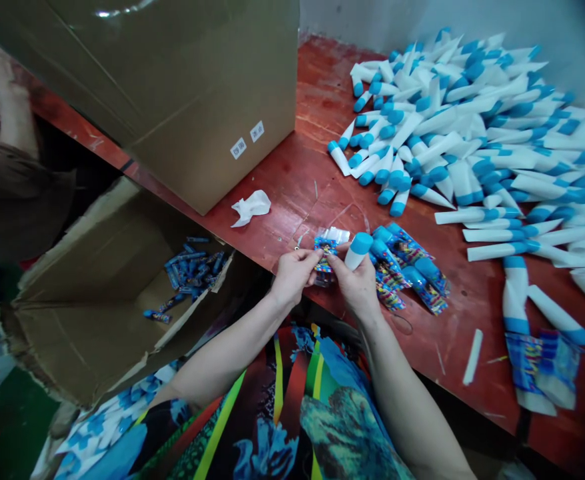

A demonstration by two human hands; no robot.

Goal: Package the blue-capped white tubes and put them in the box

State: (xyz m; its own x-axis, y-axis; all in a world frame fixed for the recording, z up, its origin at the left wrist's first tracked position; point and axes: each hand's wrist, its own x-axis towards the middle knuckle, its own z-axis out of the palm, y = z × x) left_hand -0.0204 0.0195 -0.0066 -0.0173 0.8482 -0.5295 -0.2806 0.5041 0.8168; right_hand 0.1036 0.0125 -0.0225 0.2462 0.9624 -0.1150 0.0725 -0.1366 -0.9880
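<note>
Left hand [291, 275]: closed, thumb and fingers pinching one edge of a small printed packet [325, 253], blue and multicoloured, held at the near edge of the bench [310, 160].

Right hand [358, 285]: closed, thumb at the packet's other edge, fingers gripping a blue-capped tube [359, 249], cap pointing up and away. Whether the packet is open is hard to make out, as the fingers cover part of it.

Clear wrapping [336, 235]: one piece or more, just beyond the packet.

Wrapped tubes [408, 268]: a small cluster, blue ends showing above printed film, just right of the right hand.

White tubes [437, 143]: a large heap with blue caps, spread over the far right of the bench.

Printed sleeves [542, 367]: near right, beside loose tubes.

White strip [473, 357]: one, flat, left of the sleeves.

Crumpled tissue [251, 207]: one, white, near the tall cardboard box [182, 113], which bears two labels [238, 148].

Open carton [80, 310]: below the bench edge, left; holds small blue tubes [192, 272].

Co-worker's forearm [16, 113]: far left, dark sleeve.
</note>
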